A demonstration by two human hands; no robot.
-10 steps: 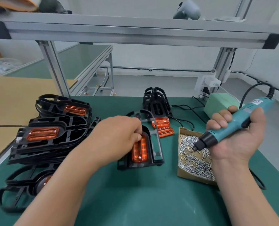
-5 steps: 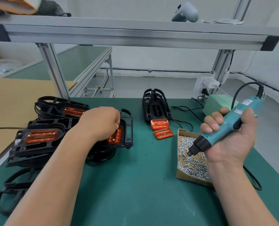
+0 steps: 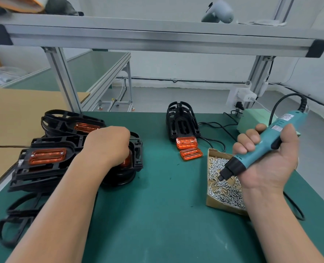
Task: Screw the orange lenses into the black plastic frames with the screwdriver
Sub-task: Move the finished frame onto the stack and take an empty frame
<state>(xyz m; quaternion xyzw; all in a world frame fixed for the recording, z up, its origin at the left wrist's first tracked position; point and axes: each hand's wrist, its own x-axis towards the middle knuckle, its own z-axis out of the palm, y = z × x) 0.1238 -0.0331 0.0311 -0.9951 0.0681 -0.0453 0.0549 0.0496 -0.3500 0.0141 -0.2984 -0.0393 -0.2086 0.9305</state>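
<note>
My left hand [image 3: 108, 145] grips a black frame with an orange lens [image 3: 136, 154] at the right end of the pile of finished frames [image 3: 45, 158] on the left of the mat. The lens under my hand is mostly hidden. My right hand [image 3: 265, 160] holds the teal electric screwdriver [image 3: 259, 149], its tip pointing down-left over the cardboard box of screws [image 3: 223, 188]. A stack of empty black frames [image 3: 182, 122] stands at the far middle, with two loose orange lenses [image 3: 188, 148] in front of it.
A green mat [image 3: 157, 205] covers the bench. A pale green power unit [image 3: 252, 120] with black cables sits at the far right. Aluminium posts and an overhead shelf [image 3: 157, 35] frame the bench. Brown cardboard [image 3: 9, 114] lies to the left.
My left hand carried the frame with its lens from the middle of the mat leftward onto the pile. My right hand with the screwdriver dropped slightly toward the screw box.
</note>
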